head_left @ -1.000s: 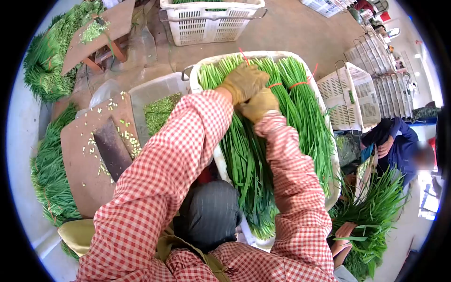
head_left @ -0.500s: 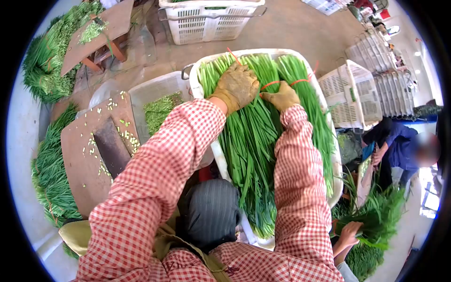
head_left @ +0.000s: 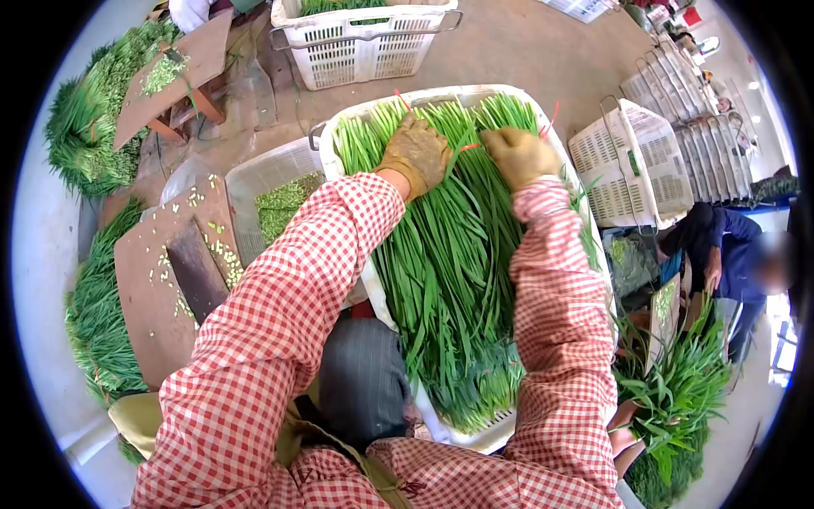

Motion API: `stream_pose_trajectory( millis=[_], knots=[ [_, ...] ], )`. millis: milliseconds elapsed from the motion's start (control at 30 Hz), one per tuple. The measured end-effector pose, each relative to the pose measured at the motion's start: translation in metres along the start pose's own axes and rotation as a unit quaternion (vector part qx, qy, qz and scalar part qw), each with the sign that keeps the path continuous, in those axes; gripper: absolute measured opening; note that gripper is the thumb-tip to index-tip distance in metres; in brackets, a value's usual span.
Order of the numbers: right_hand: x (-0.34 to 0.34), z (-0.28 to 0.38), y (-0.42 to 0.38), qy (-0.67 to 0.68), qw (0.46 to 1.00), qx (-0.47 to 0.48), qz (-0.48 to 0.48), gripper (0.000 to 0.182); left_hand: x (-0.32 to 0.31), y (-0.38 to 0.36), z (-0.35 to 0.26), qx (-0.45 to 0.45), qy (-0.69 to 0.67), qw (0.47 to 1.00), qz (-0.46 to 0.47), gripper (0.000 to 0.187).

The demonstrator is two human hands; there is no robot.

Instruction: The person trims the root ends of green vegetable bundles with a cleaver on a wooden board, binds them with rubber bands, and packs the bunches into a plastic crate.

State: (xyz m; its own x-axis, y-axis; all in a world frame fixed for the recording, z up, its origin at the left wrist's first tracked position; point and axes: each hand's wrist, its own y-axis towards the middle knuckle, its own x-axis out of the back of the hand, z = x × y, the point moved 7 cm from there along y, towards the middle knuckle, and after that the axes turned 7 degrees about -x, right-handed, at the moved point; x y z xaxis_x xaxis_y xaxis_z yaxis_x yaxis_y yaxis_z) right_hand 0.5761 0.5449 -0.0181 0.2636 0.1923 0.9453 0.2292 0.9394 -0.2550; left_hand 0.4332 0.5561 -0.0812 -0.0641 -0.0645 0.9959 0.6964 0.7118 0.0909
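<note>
A white plastic crate (head_left: 339, 119) in front of me holds tied bundles of garlic chives (head_left: 449, 246), pale stem ends at the far side. My left hand (head_left: 417, 154), in a soiled tan glove, curls its fingers over the left bundle near an upright red tie (head_left: 402, 100). My right hand (head_left: 521, 157), gloved alike and slightly blurred, is closed over the right bundle (head_left: 506, 110). Its fingertips are hidden. An orange-red band (head_left: 471, 147) crosses the middle stems between my hands, and a red tie end (head_left: 555, 117) sticks up beyond the right hand.
On the left, a wooden board (head_left: 140, 314) carries a dark block (head_left: 199, 263) and cut bits. A bin (head_left: 242, 187) of trimmings adjoins the crate. Chive heaps (head_left: 102, 297) line the left wall. White crates (head_left: 365, 47) stand ahead and right. A co-worker (head_left: 733, 254) is at right.
My right hand has moved from the middle band onto the right bundle, and the gap between these bundles has closed. My left hand stays on the left bundle. The view has shifted slightly.
</note>
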Motion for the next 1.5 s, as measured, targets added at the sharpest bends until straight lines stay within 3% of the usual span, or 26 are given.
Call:
stream_pose_trajectory(
  millis=[67,133,167,200,267,300,333,433,500,600,633,667,700,733,767,800,867,933,1000,1033,1100,1167,1267,1300,1367,1500],
  knots=[
    [0.017,-0.047,0.028,-0.102,0.991,-0.054,-0.070,0.069,-0.004,0.008,0.000,0.006,-0.002,1.000,0.010,0.034],
    [-0.006,-0.087,0.049,0.172,0.977,0.077,-0.097,0.067,-0.013,0.011,0.002,0.020,-0.009,0.999,0.033,0.036],
    [-0.028,-0.098,0.061,0.286,0.958,0.025,0.003,0.074,-0.013,0.011,0.001,0.013,0.007,0.999,0.039,0.038],
    [-0.033,-0.099,0.069,0.288,0.957,0.026,0.004,0.074,-0.014,0.012,0.003,0.014,0.008,0.999,0.041,0.038],
    [-0.053,-0.110,0.078,0.200,0.974,-0.023,0.106,0.084,-0.014,0.013,0.000,0.024,0.032,0.998,0.053,0.039],
    [-0.040,-0.094,0.061,0.057,0.997,-0.050,0.029,0.090,-0.011,0.010,-0.001,0.015,0.011,1.000,0.011,0.037],
    [-0.029,-0.069,0.034,-0.002,0.999,-0.053,0.001,0.088,-0.011,0.008,-0.002,0.014,0.011,1.000,0.008,0.037],
    [-0.030,-0.056,0.024,-0.033,0.997,-0.061,-0.023,0.080,0.004,-0.004,-0.011,0.008,0.025,0.994,-0.107,0.047],
    [-0.056,-0.067,0.040,-0.013,0.995,-0.045,-0.085,0.073,0.001,0.006,-0.017,0.022,-0.040,0.998,-0.041,0.049],
    [-0.074,-0.082,0.067,0.068,0.995,-0.008,-0.074,0.059,-0.010,0.020,-0.023,0.052,-0.051,0.997,-0.029,0.048],
    [-0.086,-0.099,0.084,0.075,0.991,0.001,-0.110,0.061,-0.009,0.014,-0.024,0.045,-0.035,0.991,-0.122,0.047],
    [-0.085,-0.100,0.088,0.072,0.994,-0.002,-0.084,0.060,-0.009,0.007,-0.019,0.087,-0.078,0.963,-0.244,0.045],
    [-0.099,-0.120,0.115,0.091,0.992,0.055,-0.072,0.060,0.008,-0.009,-0.025,0.131,0.002,0.977,-0.171,0.045],
    [-0.113,-0.133,0.135,0.096,0.979,0.163,-0.072,0.054,0.011,-0.024,-0.040,0.062,-0.033,0.994,-0.082,0.050],
    [-0.105,-0.124,0.124,0.133,0.985,0.110,-0.030,0.043,0.015,-0.044,-0.057,-0.003,-0.080,0.997,0.010,0.058],
    [-0.110,-0.136,0.141,0.138,0.980,0.118,-0.080,0.047,0.010,-0.062,-0.055,0.084,-0.126,0.984,-0.098,0.060],
    [-0.095,-0.117,0.113,0.101,0.984,0.101,-0.107,0.046,0.036,-0.138,-0.051,0.098,-0.246,0.960,-0.088,0.057],
    [-0.085,-0.088,0.088,0.065,0.983,0.109,-0.132,0.046,0.113,-0.250,-0.027,0.088,-0.174,0.953,-0.233,0.050],
    [-0.077,-0.054,0.056,0.043,0.976,0.139,-0.160,0.045,0.192,-0.377,0.001,0.137,-0.020,0.946,-0.291,0.031],
    [-0.078,-0.036,0.035,0.038,0.972,0.156,-0.170,0.045,0.224,-0.444,0.011,0.187,0.071,0.927,-0.316,0.021],
    [-0.080,0.010,-0.012,0.034,0.962,0.204,-0.179,0.044,0.228,-0.598,0.027,0.322,0.118,0.897,-0.280,0.029],
    [-0.093,0.055,-0.059,0.036,0.954,0.253,-0.159,0.043,0.239,-0.744,-0.002,0.528,0.046,0.769,-0.357,0.030],
    [-0.119,0.118,-0.129,0.027,0.943,0.315,-0.105,0.042,0.172,-0.933,-0.084,0.755,0.016,0.565,-0.334,0.031],
    [-0.128,0.133,-0.150,0.021,0.941,0.328,-0.084,0.042,0.139,-0.979,-0.114,0.791,0.015,0.530,-0.304,0.035],
    [-0.147,0.158,-0.183,0.000,0.939,0.340,-0.043,0.042,0.065,-1.057,-0.160,0.868,-0.086,0.408,-0.268,0.041],
    [-0.172,0.189,-0.226,-0.061,0.945,0.321,0.015,0.041,0.021,-1.140,-0.152,0.910,-0.137,0.320,-0.224,0.044]
  ],
)
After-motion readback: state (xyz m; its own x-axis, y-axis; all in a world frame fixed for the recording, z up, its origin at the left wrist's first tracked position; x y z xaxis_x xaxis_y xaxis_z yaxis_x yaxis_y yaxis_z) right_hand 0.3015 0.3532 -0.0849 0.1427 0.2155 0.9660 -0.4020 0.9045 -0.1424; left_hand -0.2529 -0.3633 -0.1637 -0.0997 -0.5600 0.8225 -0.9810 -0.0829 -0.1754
